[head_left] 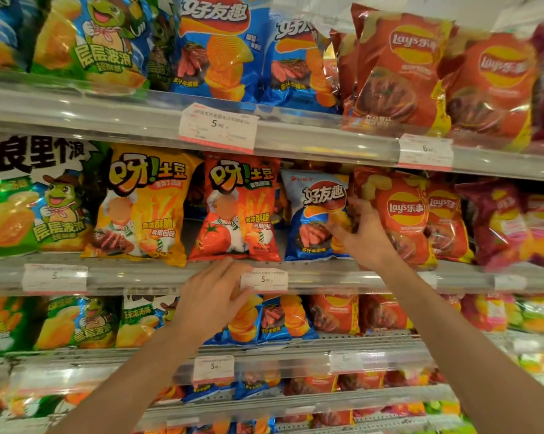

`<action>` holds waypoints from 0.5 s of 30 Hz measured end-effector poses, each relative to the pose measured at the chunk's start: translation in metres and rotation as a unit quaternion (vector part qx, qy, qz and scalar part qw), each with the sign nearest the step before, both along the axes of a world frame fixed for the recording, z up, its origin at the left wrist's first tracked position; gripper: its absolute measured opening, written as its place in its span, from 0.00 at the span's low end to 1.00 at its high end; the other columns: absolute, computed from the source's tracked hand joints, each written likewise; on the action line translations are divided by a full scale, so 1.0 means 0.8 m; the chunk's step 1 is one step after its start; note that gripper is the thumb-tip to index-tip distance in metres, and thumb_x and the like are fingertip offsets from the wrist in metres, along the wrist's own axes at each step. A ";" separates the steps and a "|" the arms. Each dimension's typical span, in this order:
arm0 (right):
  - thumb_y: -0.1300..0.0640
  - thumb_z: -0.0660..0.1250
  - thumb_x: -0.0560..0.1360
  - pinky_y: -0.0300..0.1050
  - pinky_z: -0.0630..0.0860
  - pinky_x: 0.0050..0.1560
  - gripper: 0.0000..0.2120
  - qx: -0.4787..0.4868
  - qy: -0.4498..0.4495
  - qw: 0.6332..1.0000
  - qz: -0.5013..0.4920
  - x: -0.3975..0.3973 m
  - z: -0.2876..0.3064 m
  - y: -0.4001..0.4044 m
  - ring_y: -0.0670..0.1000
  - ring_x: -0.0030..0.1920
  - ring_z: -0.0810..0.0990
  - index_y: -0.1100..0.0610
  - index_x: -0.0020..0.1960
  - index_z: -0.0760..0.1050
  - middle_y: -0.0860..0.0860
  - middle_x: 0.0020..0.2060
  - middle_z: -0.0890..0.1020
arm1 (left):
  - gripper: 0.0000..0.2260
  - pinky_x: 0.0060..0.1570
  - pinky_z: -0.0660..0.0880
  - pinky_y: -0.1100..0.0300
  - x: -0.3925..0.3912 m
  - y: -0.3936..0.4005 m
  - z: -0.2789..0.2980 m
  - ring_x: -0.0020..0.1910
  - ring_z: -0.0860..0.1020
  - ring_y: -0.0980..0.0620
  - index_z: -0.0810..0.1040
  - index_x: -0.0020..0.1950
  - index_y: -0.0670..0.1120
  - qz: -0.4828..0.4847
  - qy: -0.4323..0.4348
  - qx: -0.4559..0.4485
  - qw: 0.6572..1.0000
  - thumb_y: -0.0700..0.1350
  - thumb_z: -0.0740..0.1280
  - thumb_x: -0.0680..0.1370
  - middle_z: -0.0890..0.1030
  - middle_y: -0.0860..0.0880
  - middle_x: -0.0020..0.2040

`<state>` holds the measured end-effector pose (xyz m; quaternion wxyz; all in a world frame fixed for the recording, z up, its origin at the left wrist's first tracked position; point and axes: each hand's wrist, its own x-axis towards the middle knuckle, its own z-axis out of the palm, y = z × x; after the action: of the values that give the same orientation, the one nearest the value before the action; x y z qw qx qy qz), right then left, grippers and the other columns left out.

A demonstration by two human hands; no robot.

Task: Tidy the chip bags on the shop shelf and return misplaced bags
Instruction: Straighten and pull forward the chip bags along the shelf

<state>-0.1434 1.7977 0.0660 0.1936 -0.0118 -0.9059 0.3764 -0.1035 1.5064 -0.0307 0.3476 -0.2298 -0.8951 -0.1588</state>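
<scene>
A blue steak-flavour chip bag [310, 214] stands on the middle shelf between a red tomato bag [236, 211] and an orange-red Lay's bag [402, 214]. My right hand [360, 236] grips the blue bag's right edge, fingers curled round it next to the Lay's bag. My left hand [214, 296] hangs lower, in front of the middle shelf's rail [139, 275], fingers relaxed and holding nothing, close to a price tag [264, 279].
A yellow bag [145, 205] and green frog bags [29, 208] fill the middle shelf's left. Purple bags [508, 223] sit at the right. The top shelf holds blue bags [220, 48] and Lay's bags [402, 70]. Lower shelves carry more chip bags.
</scene>
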 end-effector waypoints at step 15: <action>0.35 0.79 0.64 0.55 0.71 0.70 0.49 -0.111 0.060 0.992 0.029 -0.032 -0.037 -0.015 0.50 0.69 0.71 0.41 0.77 0.58 0.51 0.68 0.73 | 0.15 0.32 0.74 0.61 -0.001 0.000 -0.004 0.41 0.79 0.53 0.79 0.57 0.53 -0.001 -0.013 0.019 1.000 0.52 0.76 0.72 0.79 0.55 0.46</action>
<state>-0.1691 1.7854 0.0363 0.2342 0.0160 -0.8454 0.4798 -0.1041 1.5063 -0.0341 0.3397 -0.2220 -0.8961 -0.1797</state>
